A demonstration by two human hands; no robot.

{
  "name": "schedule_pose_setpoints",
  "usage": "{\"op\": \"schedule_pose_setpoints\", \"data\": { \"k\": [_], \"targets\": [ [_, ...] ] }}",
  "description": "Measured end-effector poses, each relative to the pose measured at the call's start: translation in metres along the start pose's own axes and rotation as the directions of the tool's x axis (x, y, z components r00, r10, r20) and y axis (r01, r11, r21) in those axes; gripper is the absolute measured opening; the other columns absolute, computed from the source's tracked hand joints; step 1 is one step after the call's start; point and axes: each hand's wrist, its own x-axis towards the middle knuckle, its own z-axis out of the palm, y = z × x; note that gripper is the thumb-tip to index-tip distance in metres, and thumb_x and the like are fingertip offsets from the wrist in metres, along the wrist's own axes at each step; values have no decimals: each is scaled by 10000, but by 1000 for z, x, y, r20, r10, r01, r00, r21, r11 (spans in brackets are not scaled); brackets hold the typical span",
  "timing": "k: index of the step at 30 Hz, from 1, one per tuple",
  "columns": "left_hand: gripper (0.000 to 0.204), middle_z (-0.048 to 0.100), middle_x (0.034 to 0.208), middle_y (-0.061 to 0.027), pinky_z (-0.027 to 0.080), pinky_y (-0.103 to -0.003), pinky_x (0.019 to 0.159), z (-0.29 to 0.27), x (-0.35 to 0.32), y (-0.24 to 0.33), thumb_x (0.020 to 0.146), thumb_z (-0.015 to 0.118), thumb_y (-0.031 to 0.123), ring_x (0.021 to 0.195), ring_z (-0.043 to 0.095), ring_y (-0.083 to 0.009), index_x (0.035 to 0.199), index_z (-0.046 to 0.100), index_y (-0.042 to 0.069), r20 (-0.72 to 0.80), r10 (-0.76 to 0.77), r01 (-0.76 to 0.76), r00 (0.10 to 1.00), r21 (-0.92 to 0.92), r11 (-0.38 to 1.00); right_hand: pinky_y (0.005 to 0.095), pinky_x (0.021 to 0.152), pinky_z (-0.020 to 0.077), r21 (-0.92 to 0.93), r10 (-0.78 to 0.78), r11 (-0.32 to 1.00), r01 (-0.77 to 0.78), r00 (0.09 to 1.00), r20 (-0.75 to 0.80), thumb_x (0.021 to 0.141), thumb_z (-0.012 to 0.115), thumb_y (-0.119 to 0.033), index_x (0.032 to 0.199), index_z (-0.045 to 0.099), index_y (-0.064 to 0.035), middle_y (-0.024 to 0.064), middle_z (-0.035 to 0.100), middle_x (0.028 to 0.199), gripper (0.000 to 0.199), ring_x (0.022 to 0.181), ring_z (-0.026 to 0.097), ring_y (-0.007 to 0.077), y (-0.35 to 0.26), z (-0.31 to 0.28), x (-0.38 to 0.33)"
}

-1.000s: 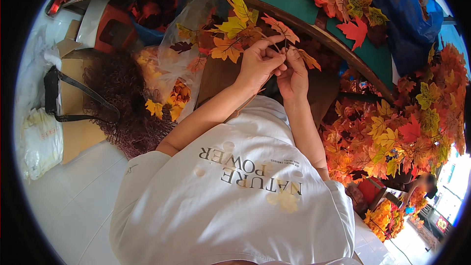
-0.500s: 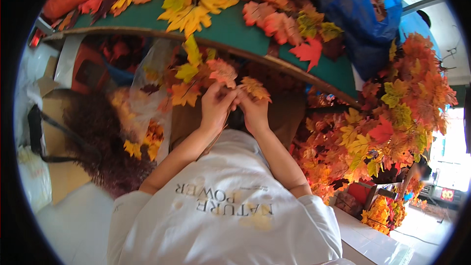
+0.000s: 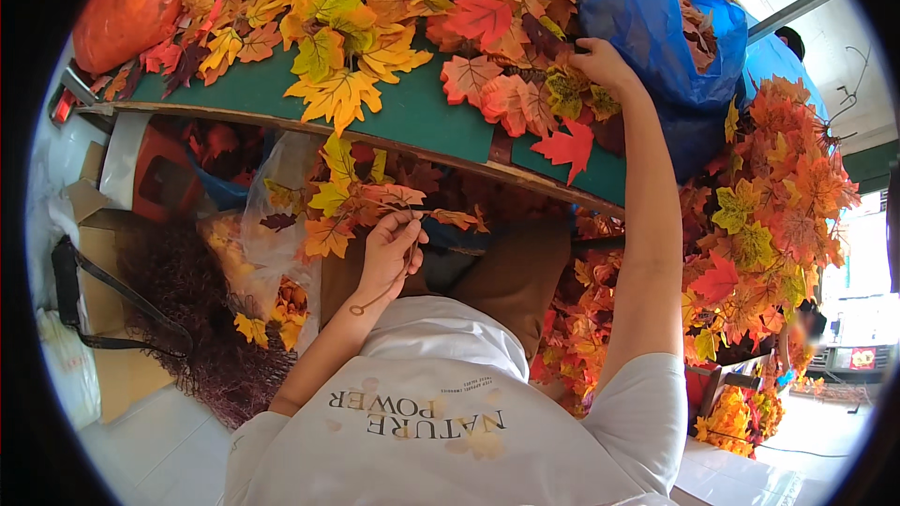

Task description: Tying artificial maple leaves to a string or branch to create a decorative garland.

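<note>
While left hand (image 3: 394, 248), best held steady, pinches loop-ended wire (image 3: 373, 302) off worktop's (image 3: 422, 112) front edge, right hand (image 3: 605, 66) reaches artificial maple leaves (image 3: 565, 91) toward right end, grip unclear.

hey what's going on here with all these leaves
A seated person is handling artificial autumn leaves. The left hand, in front of the table edge, grips a thin brown stem with a looped end, orange leaves at its top. The right hand is at the red, orange and yellow leaf pile on the green tabletop, beside a blue plastic bag; whether it holds anything is unclear.
</note>
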Motion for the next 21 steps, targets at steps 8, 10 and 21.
{"op": "schedule_pose_setpoints", "data": {
  "k": [8,10,21],
  "targets": [
    [169,585,747,-47,342,-185,377,-8,4,1,922,557,129,451,486,-77,1052,555,21,-18,6,-7,1000,-22,1000,339,691,488,-81,-113,989,127,980,161,773,645,-148,956,694,-51,124,682,834,213,766,649,219,-18,-27,-2],
    [181,587,749,-44,329,-181,390,-11,6,-1,927,550,143,452,467,-71,1059,562,19,4,0,0,1000,-27,1000,342,676,489,-76,-173,982,173,985,13,782,642,-136,932,693,-70,109,676,833,172,766,646,234,-33,-36,-16],
    [248,601,830,-43,373,-180,469,-9,4,4,914,540,99,557,513,-70,1144,555,6,36,-143,146,989,-85,986,323,638,501,-446,-600,786,428,355,-717,830,625,-93,915,642,-105,57,643,876,87,753,627,246,-53,-67,-57]
  ]
}}
